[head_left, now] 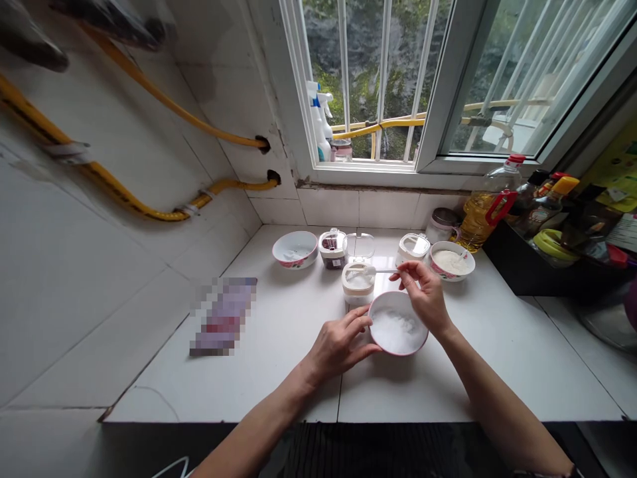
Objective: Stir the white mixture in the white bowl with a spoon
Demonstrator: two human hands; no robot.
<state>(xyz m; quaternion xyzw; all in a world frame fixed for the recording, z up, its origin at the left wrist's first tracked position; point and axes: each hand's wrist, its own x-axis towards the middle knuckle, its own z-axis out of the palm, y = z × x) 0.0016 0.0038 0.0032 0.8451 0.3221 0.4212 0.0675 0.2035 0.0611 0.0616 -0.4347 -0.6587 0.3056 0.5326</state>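
My left hand (346,342) grips the left side of a white bowl (398,300) with a pink rim, tilted slightly on the counter. Inside it lie white granules (398,326), like salt or sugar. Between the thumb and fingers of my right hand (422,292) is the handle of a small white spoon (384,270). Its head is over an open square seasoning jar (358,294) with white contents, just behind the bowl. The jar's clear lid (361,245) stands raised at the back. Whether the spoon touches the contents, I cannot tell.
Behind are a jar with dark red contents (333,251), a floral bowl (294,264), another white jar (413,245) and a bowl of pale powder (452,271). An oil bottle (475,212) stands right, by a black condiment box (517,265). A blurred-out flat object (223,318) lies left.
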